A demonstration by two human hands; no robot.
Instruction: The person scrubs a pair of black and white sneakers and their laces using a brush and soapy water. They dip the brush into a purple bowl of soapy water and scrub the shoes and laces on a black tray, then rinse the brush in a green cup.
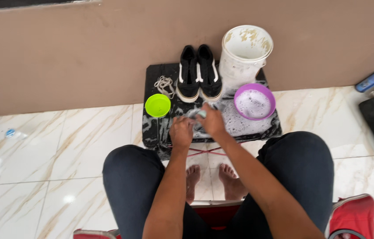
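While I sit with my knees apart and bare feet on the marble floor [54, 146], both my hands work at the near middle of the black mat [160, 132], which I take as landmark. My left hand [181, 132] is curled shut over a soapy item pressed against the mat; what it grips is hidden under the fingers. My right hand [211, 121] closes on a small pale brush-like object [201, 114], mostly covered by the hand. Suds coat the mat's right half. On the mat's far edge, against the brown wall, stands a pair of black shoes [198, 73] with white stripes, toes toward me, just beyond my hands. White laces [165, 84] lie at the far left, a green bowl [158, 105] nearer on the left. A purple bowl [254, 102] of foam sits right, touching a stained white bucket [245, 53] behind it. A blue spray can [372, 80] lies well right of the mat.
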